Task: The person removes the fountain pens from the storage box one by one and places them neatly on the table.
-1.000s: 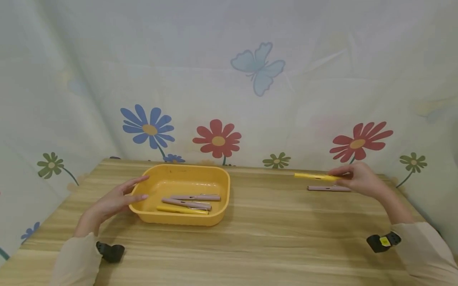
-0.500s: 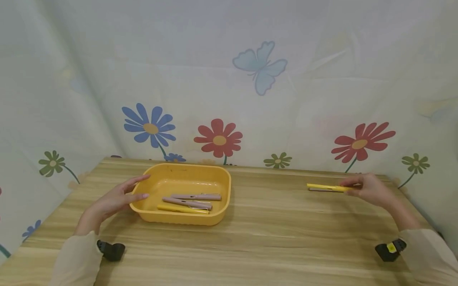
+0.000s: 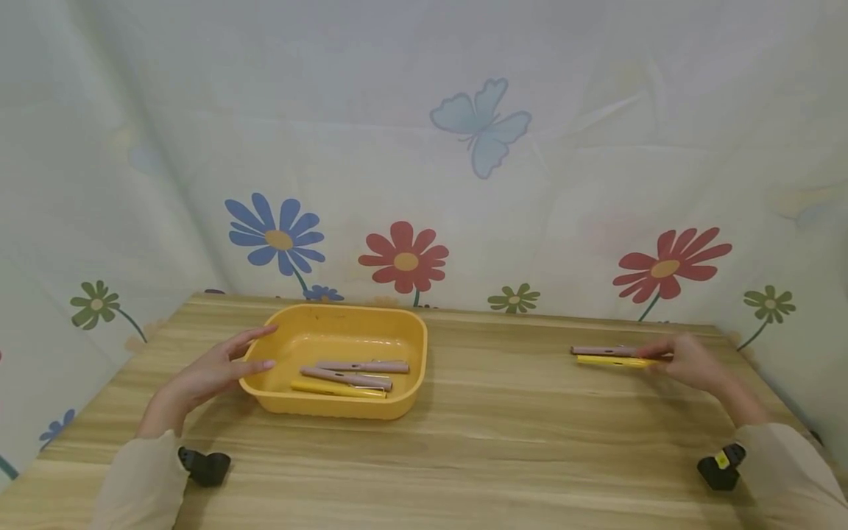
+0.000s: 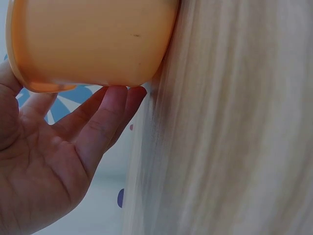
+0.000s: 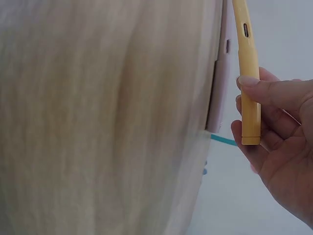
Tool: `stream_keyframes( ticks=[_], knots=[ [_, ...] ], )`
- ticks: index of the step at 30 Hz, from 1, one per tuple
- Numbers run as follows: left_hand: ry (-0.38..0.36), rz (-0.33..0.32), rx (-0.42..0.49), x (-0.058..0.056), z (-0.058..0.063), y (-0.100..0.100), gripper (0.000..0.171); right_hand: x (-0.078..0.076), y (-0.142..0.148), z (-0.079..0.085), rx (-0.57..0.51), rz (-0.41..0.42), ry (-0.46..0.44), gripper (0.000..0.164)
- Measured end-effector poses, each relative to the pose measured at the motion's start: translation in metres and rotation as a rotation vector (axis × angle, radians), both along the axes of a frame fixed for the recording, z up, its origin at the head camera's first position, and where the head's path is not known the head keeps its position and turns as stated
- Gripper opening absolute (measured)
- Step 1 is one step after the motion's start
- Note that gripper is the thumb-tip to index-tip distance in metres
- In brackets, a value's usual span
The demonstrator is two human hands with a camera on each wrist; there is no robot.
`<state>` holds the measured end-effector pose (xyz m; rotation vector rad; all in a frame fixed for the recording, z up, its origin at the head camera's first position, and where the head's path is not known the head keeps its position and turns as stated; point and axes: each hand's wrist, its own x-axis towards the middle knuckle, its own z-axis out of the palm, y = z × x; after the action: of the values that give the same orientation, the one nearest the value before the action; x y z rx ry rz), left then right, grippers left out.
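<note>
The right hand's [image 3: 692,363] yellow pen [image 3: 608,361] no longer hides the mauve pen [image 3: 601,351].

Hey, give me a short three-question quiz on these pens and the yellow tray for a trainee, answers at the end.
1. Count: how many pens lie in the yellow tray?
2. True or false: the right hand grips a yellow pen.
3. Choose: the left hand touches A) a pen, B) the tray, C) nothing.

Key: 1. Three. 2. True. 3. B, the tray.
</note>
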<state>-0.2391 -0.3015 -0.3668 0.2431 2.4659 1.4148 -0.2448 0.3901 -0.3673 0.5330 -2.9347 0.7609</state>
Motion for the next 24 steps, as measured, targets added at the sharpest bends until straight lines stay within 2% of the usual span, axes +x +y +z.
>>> stream_keyframes(
  ticks=[1, 4, 11, 24],
  knots=[
    [0.0, -0.002, 0.003, 0.0, 0.0, 0.0, 0.076, -0.002, 0.003, -0.002, -0.022, 0.03, 0.013, 0.021],
    [0.006, -0.005, 0.0, -0.001, 0.0, -0.001, 0.075, -0.006, 0.006, -0.005, -0.021, 0.052, -0.002, 0.02],
    [0.012, -0.014, 0.003, -0.001, -0.002, -0.002, 0.074, -0.007, -0.001, -0.003, 0.072, -0.014, -0.097, 0.02],
    [0.011, -0.001, -0.023, 0.0, 0.0, 0.0, 0.075, -0.014, -0.004, -0.008, 0.075, 0.017, -0.119, 0.019]
  ],
)
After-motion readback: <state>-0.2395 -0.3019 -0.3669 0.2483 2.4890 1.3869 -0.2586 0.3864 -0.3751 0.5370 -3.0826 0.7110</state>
